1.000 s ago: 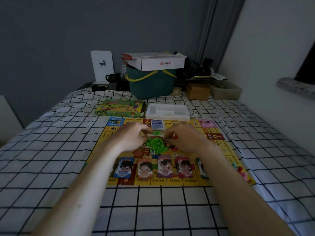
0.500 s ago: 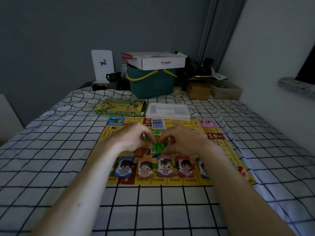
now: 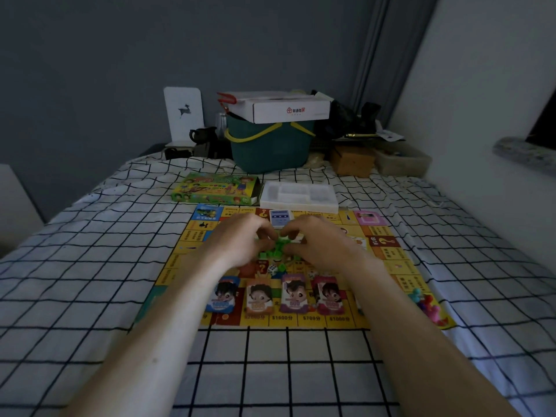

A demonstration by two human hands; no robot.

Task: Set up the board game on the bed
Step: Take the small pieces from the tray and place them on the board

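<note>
Both hands are down in the middle of the board, working a little heap of green pieces — the sorting step, I'd say, with most of the layout already done. The left hand has its fingers curled in over the heap and the right hand mirrors it from the other side, fingertips meeting over the green; whether either actually has a piece pinched I cannot tell, the knuckles hide it. The board lies flat on the checked bedsheet, yellow-edged with printed squares. Four stacks of play money with cartoon faces are lined up along its near edge, a blue deck of cards sits at the far edge, and a dice shows just below the heap. Coloured pawns are bunched at the near right corner. Beyond the board are the game box and the white plastic tray, side by side. Next, I'd guess, the green bits want gathering into one tidy pile — small, light, easy to scatter on a soft bed.
</note>
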